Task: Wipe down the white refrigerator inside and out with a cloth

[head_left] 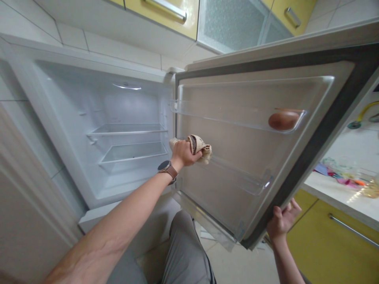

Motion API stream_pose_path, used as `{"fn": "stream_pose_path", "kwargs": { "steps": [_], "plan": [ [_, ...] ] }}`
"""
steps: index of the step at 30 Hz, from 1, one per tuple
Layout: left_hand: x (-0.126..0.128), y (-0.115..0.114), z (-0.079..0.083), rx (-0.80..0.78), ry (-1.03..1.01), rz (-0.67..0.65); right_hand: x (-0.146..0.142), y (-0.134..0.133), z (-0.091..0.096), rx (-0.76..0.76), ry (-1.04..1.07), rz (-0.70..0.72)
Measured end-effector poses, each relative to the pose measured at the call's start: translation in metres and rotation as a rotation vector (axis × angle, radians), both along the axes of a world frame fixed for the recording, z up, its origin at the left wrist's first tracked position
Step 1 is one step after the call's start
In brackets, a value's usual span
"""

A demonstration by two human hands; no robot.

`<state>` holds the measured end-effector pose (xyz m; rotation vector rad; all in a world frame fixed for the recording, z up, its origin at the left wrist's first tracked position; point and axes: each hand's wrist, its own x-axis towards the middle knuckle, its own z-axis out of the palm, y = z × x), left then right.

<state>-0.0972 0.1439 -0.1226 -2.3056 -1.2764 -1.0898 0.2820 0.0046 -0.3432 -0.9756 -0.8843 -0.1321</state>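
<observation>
My left hand (185, 153), with a watch on its wrist, is closed round a crumpled beige and brown cloth (199, 148). It is at the hinge side of the open fridge door (227, 150), by the end of the middle clear door shelf (237, 177). Whether the cloth touches the shelf I cannot tell. Low on the right, my right hand (282, 221) grips the free edge of the door, with its thumb at the dark gasket (299, 189). A brown rounded thing (283, 120) sits at the far end of the upper clear door shelf (231, 113).
The fridge compartment (130, 106) stands open at the left, with glass shelves (133, 152) inside. Yellow cabinets (166, 15) hang above. A white counter (334, 189) with colourful small items (349, 173) lies right of the door. My knee (185, 244) is below the door.
</observation>
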Motion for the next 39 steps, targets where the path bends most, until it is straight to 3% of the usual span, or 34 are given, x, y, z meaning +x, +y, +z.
{"fn": "stream_pose_path", "kwargs": {
  "steps": [39],
  "plan": [
    [0.0015,0.0048,-0.0063,0.056,-0.042,-0.014,0.0007,0.0007,0.0002,-0.011,-0.022,-0.013]
  ]
}}
